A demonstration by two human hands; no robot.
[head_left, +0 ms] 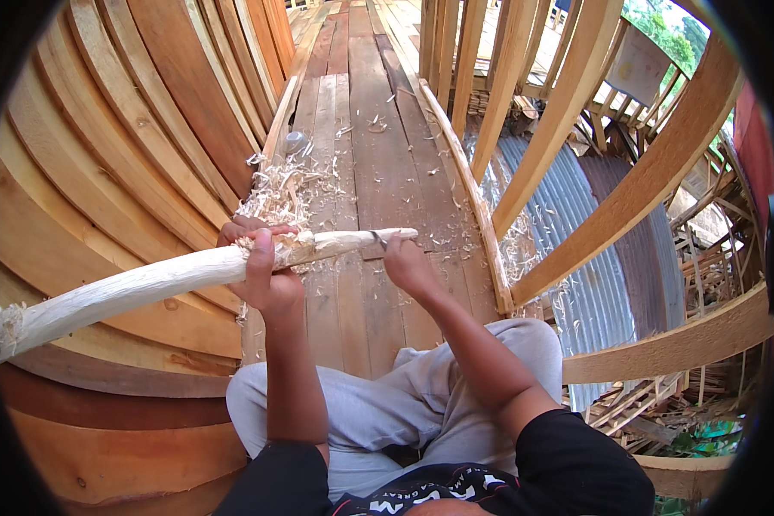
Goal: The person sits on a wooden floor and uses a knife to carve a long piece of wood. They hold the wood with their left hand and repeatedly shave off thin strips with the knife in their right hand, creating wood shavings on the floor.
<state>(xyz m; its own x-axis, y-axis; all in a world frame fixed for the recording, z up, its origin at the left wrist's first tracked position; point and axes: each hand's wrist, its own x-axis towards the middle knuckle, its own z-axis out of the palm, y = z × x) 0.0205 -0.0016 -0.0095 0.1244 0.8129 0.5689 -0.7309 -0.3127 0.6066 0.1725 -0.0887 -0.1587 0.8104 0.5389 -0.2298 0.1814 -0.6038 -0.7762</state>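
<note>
A long, pale, bark-free wooden pole [155, 279] slants across in front of me, from the left rim to a tapered tip over the floorboards. My left hand [265, 268] is wrapped round it, with curled shavings bunched by the fingers. Close to the tip, my right hand [407, 262] is closed on a small knife; its dark blade [377, 237] shows against the pole, while the fist hides the handle. Loose wood shavings [288, 189] lie heaped on the floor just beyond my left hand.
Upright planks [103, 163] form a wall on my left. Along the right runs an open row of wooden posts [568, 120], with corrugated metal sheets [576, 232] lower down beyond it. A small round container [296, 142] sits among the shavings on the plank floor [378, 163]. My legs are folded beneath my arms.
</note>
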